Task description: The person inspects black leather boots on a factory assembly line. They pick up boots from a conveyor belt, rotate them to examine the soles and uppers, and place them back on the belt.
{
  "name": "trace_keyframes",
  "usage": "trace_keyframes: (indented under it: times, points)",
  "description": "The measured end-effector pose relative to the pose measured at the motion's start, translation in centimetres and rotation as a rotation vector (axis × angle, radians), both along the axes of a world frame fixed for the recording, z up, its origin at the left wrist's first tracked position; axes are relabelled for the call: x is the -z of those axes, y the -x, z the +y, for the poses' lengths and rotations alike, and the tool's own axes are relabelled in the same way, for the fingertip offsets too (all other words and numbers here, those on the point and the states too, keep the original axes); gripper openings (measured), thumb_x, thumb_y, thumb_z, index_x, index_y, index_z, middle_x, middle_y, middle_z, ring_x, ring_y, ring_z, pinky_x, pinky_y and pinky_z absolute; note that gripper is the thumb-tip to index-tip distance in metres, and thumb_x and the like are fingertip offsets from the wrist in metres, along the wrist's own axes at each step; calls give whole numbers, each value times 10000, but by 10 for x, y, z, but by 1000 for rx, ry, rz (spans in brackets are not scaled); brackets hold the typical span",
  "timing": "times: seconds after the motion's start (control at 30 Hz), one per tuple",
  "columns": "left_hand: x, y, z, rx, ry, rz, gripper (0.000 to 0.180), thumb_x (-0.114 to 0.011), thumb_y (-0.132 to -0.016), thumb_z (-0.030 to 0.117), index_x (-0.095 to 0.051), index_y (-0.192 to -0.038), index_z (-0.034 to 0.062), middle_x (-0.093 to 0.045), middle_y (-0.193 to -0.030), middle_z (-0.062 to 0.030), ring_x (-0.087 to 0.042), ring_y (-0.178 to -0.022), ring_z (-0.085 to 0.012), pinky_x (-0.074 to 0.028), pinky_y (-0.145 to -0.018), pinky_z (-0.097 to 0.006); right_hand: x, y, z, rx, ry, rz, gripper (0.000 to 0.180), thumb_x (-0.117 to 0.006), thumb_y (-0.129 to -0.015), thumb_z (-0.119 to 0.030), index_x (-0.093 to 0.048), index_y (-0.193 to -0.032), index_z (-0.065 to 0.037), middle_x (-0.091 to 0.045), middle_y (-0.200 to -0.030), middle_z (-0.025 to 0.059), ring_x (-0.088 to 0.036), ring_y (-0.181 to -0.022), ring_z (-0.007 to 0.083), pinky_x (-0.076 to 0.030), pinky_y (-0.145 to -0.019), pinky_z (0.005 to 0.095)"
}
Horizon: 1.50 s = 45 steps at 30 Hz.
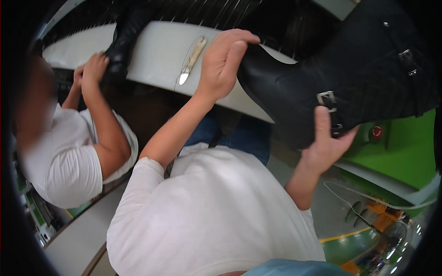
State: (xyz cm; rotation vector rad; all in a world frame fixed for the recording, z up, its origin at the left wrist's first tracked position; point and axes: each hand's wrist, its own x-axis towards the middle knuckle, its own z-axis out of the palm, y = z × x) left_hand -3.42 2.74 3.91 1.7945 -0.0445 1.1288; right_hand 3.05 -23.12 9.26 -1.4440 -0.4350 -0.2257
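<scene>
A black boot (294, 87) with silver buckles on its straps is held up in front of me, tilted, its toe pointing left and its shaft rising to the upper right. My left hand (223, 64) is at the toe, thumb and fingers bent around its tip; part of the fingers is hidden. With my right hand (324, 147) I grip the boot's lower side near the heel, thumb pressed by the lower buckle (327, 99). On the white table left of my left hand lies a small knife-like tool (192, 61) with a pale handle, a short rounded blade and a thin cord.
The white table (154, 55) runs across in front, with a dark spiked rack (207, 11) behind it. At my left a co-worker in a white shirt (73, 170) handles another black boot (120, 55). A green machine (400, 142) with a red button stands at the right.
</scene>
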Motion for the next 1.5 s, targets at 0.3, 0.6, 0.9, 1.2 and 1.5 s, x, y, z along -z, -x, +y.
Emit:
trace_keyframes:
  times: [0.3,0.6,0.9,1.2,1.5]
  points:
    - [-118,25,-47,102,-133,39,889,-958,-851,203,-540,-1588,-66,-691,-1490,-258,-745,-1262,-296,-576,-1077,-389,32,22,53,-399,249,-295,752,-978,-881,-449,-649,-1374,14,-662,-1285,166,-683,-1168,285,-580,-1008,419]
    - [-134,38,-55,-152,-31,-40,297,-814,-1047,36,-805,-1323,-74,-861,-1130,-146,-769,-991,-137,-595,-921,-283,-80,-17,84,-764,-81,174,509,-616,-1193,-510,-668,-1067,-20,-656,-837,8,-644,-729,71,-540,-630,247]
    - [-121,41,-51,-267,173,-131,232,-811,-1055,37,-826,-1248,-91,-860,-1076,-126,-759,-932,-124,-590,-900,-271,-38,-10,104,-711,-62,93,247,-709,-1147,-179,-679,-971,-8,-637,-740,-2,-538,-645,62,-433,-592,282]
    - [-101,53,-46,-172,257,-155,503,-824,-1003,34,-643,-1442,-130,-766,-1345,-209,-728,-1221,-225,-563,-1101,-369,102,-5,46,-715,167,384,273,-715,-1142,-184,-711,-948,7,-624,-728,-4,-547,-660,62,-437,-609,270]
    - [25,58,-70,-284,159,231,460,-998,-861,113,-793,-1247,-31,-835,-1181,-133,-791,-1086,-242,-611,-995,-388,152,-20,49,-697,262,265,299,-688,-1171,-212,-698,-942,-20,-681,-786,8,-603,-691,63,-490,-634,263]
